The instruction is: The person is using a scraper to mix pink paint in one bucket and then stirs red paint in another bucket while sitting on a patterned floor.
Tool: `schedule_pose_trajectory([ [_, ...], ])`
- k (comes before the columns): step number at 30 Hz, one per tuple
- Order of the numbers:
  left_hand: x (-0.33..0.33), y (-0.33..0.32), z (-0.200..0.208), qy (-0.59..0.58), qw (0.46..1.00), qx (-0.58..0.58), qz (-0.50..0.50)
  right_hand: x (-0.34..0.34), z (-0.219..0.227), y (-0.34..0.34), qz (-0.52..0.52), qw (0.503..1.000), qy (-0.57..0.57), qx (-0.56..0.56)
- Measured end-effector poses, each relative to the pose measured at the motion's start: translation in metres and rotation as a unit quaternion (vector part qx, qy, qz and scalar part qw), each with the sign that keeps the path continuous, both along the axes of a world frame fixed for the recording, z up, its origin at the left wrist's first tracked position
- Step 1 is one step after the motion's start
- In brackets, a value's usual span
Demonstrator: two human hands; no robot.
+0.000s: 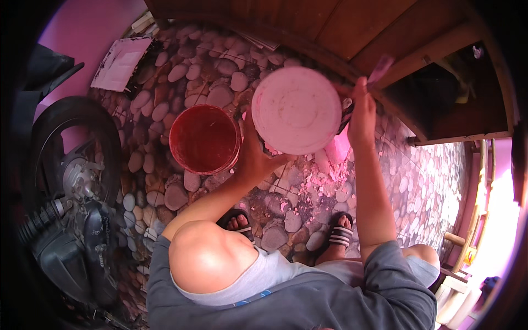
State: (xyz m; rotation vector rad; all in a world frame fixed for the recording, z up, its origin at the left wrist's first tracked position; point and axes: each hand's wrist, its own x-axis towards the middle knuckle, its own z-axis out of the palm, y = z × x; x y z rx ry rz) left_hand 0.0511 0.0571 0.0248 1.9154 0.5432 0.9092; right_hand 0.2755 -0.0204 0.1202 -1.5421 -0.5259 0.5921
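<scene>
Nearest my camera are the dark grey shirt [297, 311] and a bare knee [206, 256]. From here I see the left hand [257, 157], its grip clamped on the lower left edge of a pale round piece [297, 113], a lid or a tub's base, I cannot tell which, raised above the pebbled floor [176, 195]. The right hand [362, 121] is beside its right edge, grip closed around a flat, blurred blade [380, 69]. I see a red bucket [204, 140] standing open near the left hand, and pink flakes [330, 179] scattered on the floor
</scene>
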Motion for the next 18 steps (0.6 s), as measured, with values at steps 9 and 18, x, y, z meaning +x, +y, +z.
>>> schedule_pose_trajectory([
  [9,-0.006,-0.001,-0.024,0.016,0.998,-0.023,-0.054,0.016,-0.084,-0.005,0.008,0.989,0.119,-0.093],
  [18,0.022,0.018,0.011,-0.038,0.903,-0.425,-0.05,0.05,0.021,0.018,0.17,0.977,0.044,-0.122],
])
